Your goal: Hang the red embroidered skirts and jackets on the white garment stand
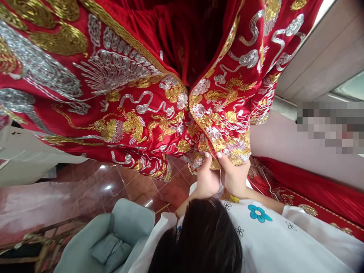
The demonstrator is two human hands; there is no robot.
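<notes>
A red embroidered jacket (133, 125) with gold and silver thread fills the upper view, its neck opening at the top. Near the bottom hem, my left hand (207, 178) pinches one front edge, thumb on top and fingers hidden beneath. Right beside it, my right hand (234, 175) is closed on the other front edge in the same way. The two hands nearly touch. The jacket's front edges come together just above my thumbs. One embroidered sleeve (142, 161) hangs at the lower left, and the other sleeve (264, 98) hangs at the right.
Dark hair (199, 242) and a white flowered top (273, 235) cover the bottom. A grey-blue armchair (133, 212) with cushions stands lower left on the tiled floor (170, 174). More red embroidered cloth (301, 189) lies at the right, below a pixelated patch.
</notes>
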